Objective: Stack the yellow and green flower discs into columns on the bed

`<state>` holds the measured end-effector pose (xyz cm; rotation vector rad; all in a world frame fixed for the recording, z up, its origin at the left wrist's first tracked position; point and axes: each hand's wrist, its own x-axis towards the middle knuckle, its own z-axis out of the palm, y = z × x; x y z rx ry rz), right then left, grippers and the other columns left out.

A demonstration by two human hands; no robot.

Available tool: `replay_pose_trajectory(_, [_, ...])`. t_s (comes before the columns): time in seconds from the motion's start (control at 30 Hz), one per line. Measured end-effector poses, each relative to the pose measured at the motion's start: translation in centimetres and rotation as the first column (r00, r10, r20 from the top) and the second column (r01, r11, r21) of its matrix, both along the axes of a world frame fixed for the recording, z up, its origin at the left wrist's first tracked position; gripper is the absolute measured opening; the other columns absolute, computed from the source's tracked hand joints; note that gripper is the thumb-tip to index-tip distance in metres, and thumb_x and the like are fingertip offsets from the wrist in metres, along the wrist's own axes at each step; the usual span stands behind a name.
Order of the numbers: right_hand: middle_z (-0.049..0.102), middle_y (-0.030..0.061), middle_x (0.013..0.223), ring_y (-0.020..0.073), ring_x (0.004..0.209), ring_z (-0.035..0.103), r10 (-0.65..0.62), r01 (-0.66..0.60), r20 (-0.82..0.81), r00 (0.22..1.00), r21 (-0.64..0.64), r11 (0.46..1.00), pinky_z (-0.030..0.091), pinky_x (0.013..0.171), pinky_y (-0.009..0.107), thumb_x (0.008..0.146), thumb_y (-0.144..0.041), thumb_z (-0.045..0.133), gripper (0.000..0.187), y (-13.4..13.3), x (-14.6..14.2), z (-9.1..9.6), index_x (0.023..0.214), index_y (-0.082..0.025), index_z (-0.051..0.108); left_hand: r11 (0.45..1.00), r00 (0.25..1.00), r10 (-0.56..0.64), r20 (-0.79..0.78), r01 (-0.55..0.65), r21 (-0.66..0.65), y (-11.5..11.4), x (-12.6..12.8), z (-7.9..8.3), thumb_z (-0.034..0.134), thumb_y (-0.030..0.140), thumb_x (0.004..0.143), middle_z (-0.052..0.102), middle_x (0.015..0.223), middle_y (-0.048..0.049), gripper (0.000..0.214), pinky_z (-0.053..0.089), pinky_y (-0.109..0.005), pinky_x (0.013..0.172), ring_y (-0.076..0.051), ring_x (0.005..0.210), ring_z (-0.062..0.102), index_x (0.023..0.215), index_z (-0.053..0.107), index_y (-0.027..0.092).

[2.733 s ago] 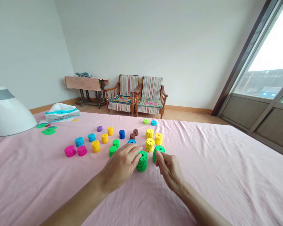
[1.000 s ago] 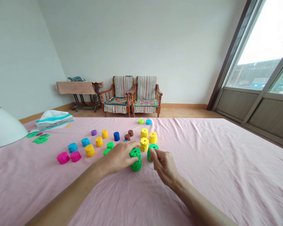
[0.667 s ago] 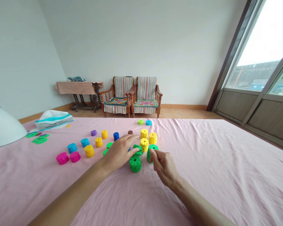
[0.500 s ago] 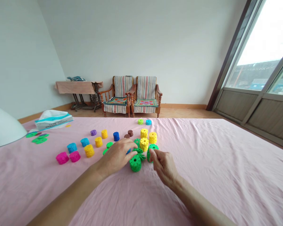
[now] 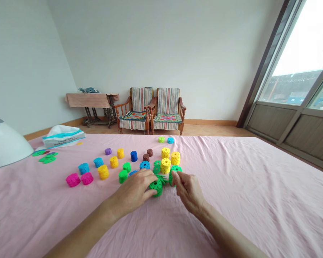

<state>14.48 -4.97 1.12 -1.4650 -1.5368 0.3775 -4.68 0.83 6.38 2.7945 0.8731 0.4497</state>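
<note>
My left hand [image 5: 136, 188] has its thumb and fingers around the left side of a stack of green notched plastic discs [image 5: 156, 189], which leans slightly. My right hand [image 5: 190, 190] is closed, its thumb and curled fingers against another green disc stack [image 5: 175, 171]; part of that stack is hidden behind the hand. Between the two stacks lie loose green discs [image 5: 162, 179], fanned over one another. Just behind them stand yellow disc stacks [image 5: 165, 165] and a few more green discs [image 5: 157, 167]. A blue stack [image 5: 144, 165] stands beyond my left hand.
Pink stacks [image 5: 73, 180], light-blue ones [image 5: 84, 168] and more yellow ones [image 5: 103, 172] stand on the left of the pink cloth [image 5: 247, 186]. Farther left are flat loose discs [image 5: 47, 158], a tissue pack [image 5: 64, 138] and a white rounded object [image 5: 8, 145]. Two chairs [image 5: 168, 107] stand beyond the table.
My left hand has come down and closer to me, onto the near green stack, which now leans. The blue and green stacks behind it show more. My right hand stays at its stack.
</note>
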Motion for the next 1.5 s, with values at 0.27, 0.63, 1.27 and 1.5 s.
replay_pose_trajectory(0.27, [0.04,-0.0042,0.047,0.0086,0.043,0.038,0.006,-0.006,0.008,1.0,0.006,1.0,0.026,0.045,0.021,0.096,-0.052,0.031,0.053,-0.2,0.1,0.2,0.062,-0.018,0.053,0.993,0.969,0.072,0.234,-0.047,-0.111,0.4,-0.1,-0.1,0.049,0.022,0.092,0.069,0.083,-0.0047,0.022,0.047,-0.031,0.077,-0.02,0.084,0.063,0.08,0.067,0.018])
replay_pose_trajectory(0.63, [0.05,-0.0032,0.053,0.0087,0.046,0.045,0.271,-0.307,-0.418,0.867,-0.021,0.951,0.035,0.046,0.02,0.092,-0.053,0.042,0.043,-0.6,-1.5,1.2,0.071,-0.018,0.051,0.696,0.762,0.373,0.529,0.147,-0.702,-0.9,1.6,-1.3,0.056,0.052,0.084,0.06,0.056,0.0008,0.038,0.043,-0.019,0.042,-0.012,0.047,0.058,0.072,0.053,0.016])
replay_pose_trajectory(1.27, [0.047,-0.0048,0.052,0.0092,0.046,0.043,0.086,-0.088,-0.07,0.994,-0.026,0.996,0.029,0.047,0.021,0.092,-0.038,0.046,0.03,-0.6,-1.4,0.4,0.069,-0.02,0.049,0.858,0.52,0.444,0.73,-0.012,-0.513,1.2,-1.2,-0.6,0.057,0.041,0.088,0.064,0.06,0.0019,0.025,0.046,-0.019,0.043,-0.01,0.045,0.057,0.081,0.052,0.017])
replay_pose_trajectory(1.5, [0.045,-0.0077,0.05,0.01,0.044,0.043,0.117,-0.107,0.116,0.986,-0.086,0.991,0.028,0.048,0.021,0.088,-0.026,0.048,0.014,-0.5,-2.2,-0.5,0.096,-0.019,0.058,0.851,0.578,0.432,0.692,-0.008,-0.524,1.1,-1.3,-1.3,0.06,0.04,0.085,0.063,0.057,0.0025,0.025,0.046,-0.019,0.042,-0.01,0.043,0.056,0.081,0.051,0.017])
